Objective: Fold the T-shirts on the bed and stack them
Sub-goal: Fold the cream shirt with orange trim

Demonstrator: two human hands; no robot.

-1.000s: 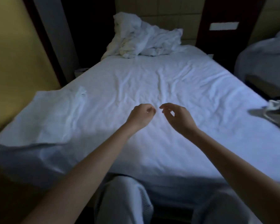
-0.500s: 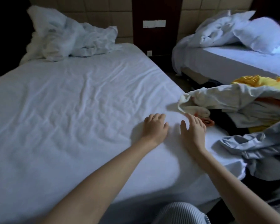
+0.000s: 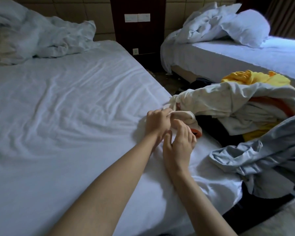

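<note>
**Head view: left hand has the cream shirt by its edge**

The left hand pinches a rolled edge of the cream T-shirt, fingers curled tight round the cloth. Just beside it, on the near side, the right hand is spread, fingers straight, holding nothing. Whether its fingertips touch the fabric, I cannot tell. The shirt drapes over a heap of clothes at the right edge of the bed, its left end spilling onto the white sheet. A yellow garment pokes out at the far side, orange cloth underneath, and a grey-blue garment sprawls near right. A crumpled duvet sits far left. A second bed with a pillow stands far right.
</note>
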